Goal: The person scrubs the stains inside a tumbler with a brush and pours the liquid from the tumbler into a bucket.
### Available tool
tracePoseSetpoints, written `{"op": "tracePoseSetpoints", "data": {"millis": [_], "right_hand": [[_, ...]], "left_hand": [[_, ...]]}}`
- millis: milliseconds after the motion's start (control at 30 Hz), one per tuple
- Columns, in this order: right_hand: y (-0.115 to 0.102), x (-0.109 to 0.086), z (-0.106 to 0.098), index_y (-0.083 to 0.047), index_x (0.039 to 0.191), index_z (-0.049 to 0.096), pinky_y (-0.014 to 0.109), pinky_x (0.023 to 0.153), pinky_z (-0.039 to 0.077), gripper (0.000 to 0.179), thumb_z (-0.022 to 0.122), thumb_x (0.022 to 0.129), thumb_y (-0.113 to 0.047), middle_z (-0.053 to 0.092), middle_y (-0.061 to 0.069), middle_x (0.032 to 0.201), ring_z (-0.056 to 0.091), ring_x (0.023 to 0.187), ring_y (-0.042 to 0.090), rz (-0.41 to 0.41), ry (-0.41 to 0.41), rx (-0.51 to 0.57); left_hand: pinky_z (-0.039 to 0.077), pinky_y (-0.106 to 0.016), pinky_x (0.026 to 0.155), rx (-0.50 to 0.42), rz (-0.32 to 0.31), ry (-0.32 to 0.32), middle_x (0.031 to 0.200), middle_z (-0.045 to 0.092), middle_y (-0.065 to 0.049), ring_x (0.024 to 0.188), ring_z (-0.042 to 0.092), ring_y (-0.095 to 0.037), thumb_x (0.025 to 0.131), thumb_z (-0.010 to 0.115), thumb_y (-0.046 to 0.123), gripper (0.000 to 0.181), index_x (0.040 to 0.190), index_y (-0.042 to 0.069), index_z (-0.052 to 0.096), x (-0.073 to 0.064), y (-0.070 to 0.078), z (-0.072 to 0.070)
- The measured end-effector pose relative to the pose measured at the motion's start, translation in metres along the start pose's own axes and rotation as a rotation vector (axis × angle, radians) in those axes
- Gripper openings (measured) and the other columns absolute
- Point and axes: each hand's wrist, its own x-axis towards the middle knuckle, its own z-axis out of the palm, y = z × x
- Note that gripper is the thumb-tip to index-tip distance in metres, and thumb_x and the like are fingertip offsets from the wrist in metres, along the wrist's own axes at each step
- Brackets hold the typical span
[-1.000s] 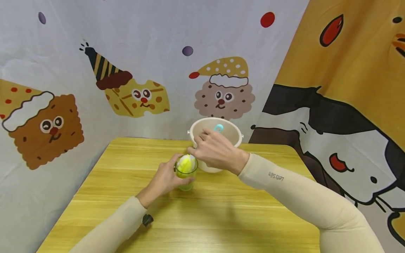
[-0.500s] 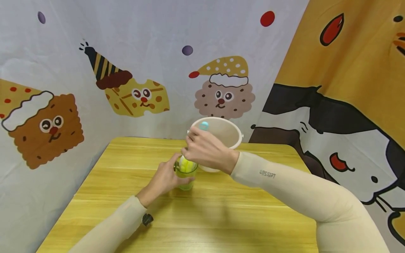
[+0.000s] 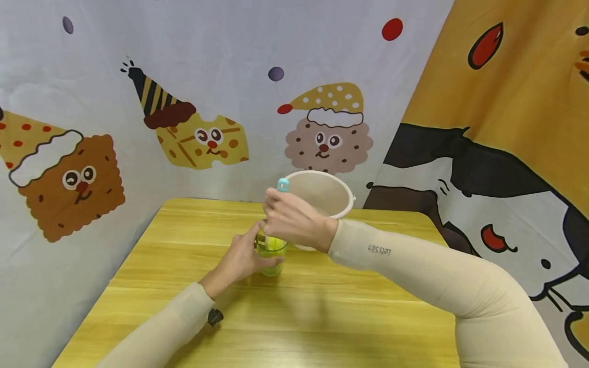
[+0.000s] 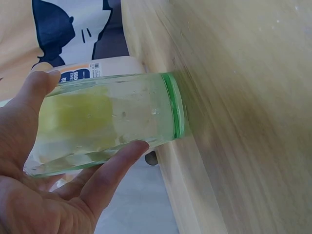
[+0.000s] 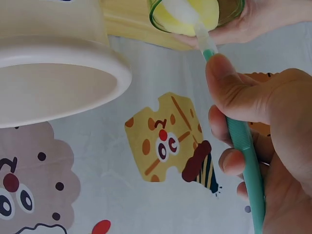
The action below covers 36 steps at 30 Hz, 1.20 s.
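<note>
My left hand (image 3: 236, 258) grips a clear green-tinted glass (image 3: 271, 267) near the table's middle, thumb and fingers spread round its sides. In the right wrist view, my right hand (image 5: 273, 117) holds the teal handle (image 5: 249, 170) of a cup brush, thumb laid along it. The brush's yellow and white sponge head (image 5: 204, 12) is inside the glass mouth. Through the glass wall in the left wrist view, the sponge shows as a blurred yellow patch (image 4: 78, 109). In the head view the handle's light-blue looped end (image 3: 282, 185) sticks up above my right fist, which partly hides the sponge.
A cream bucket (image 3: 350, 197) stands just behind and right of the glass, partly hidden by my right hand. The yellow wood-grain table (image 3: 221, 327) ends at a cartoon-printed cloth (image 3: 207, 41). Beige sleeves cover both forearms.
My right hand has moved left, over the glass, and the brush handle's end has swung left too. The sponge sits lower in the glass. My left hand and the glass have stayed put.
</note>
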Motion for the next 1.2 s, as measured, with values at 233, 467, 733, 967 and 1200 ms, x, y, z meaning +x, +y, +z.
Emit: {"op": "tracePoseSetpoints", "data": {"millis": [233,467,733,967,1200], "right_hand": [[0.008,0.0,0.008,-0.04,0.133,0.084,0.036,0.105,0.044,0.031,0.091,0.102,-0.035,0.09,-0.006,0.114,0.077,0.102,0.015,-0.008,-0.039,0.105],[0.017,0.002,0.015,-0.04,0.126,0.085,0.037,0.105,0.044,0.022,0.088,0.105,-0.034,0.089,-0.009,0.106,0.078,0.099,0.015,0.001,-0.037,0.229],[0.021,-0.001,0.025,-0.037,0.12,0.085,0.038,0.102,0.046,0.024,0.093,0.098,-0.034,0.087,-0.008,0.101,0.077,0.094,0.017,0.015,-0.04,0.372],[0.02,-0.011,0.03,-0.033,0.114,0.085,0.038,0.103,0.048,0.028,0.1,0.092,-0.04,0.088,-0.005,0.1,0.078,0.096,0.02,0.048,-0.001,0.497],[0.017,-0.015,0.032,-0.029,0.113,0.084,0.04,0.106,0.051,0.026,0.098,0.094,-0.039,0.087,-0.004,0.1,0.078,0.096,0.021,0.071,0.03,0.545]], "left_hand": [[0.037,-0.018,0.047,0.002,-0.033,-0.027,0.06,0.045,0.008,0.044,0.035,0.0,0.091,0.102,0.051,0.106,0.174,0.021,0.044,0.002,0.002,0.0],[0.06,-0.03,0.068,0.023,-0.031,0.007,0.102,0.085,-0.012,0.059,0.059,-0.006,0.087,0.105,0.052,0.105,0.172,0.024,0.048,0.003,0.002,-0.001],[0.072,-0.044,0.087,-0.008,-0.053,0.009,0.116,0.087,-0.018,0.074,0.073,-0.012,0.085,0.107,0.049,0.098,0.164,0.027,0.054,0.002,0.005,0.001],[0.068,-0.035,0.081,-0.009,-0.057,0.02,0.121,0.087,-0.013,0.092,0.08,-0.016,0.083,0.108,0.048,0.093,0.158,0.026,0.058,0.003,0.005,0.001],[0.071,-0.039,0.086,-0.007,-0.062,0.041,0.12,0.087,-0.009,0.102,0.084,-0.021,0.082,0.109,0.047,0.091,0.156,0.024,0.06,0.003,0.004,0.004]]}}
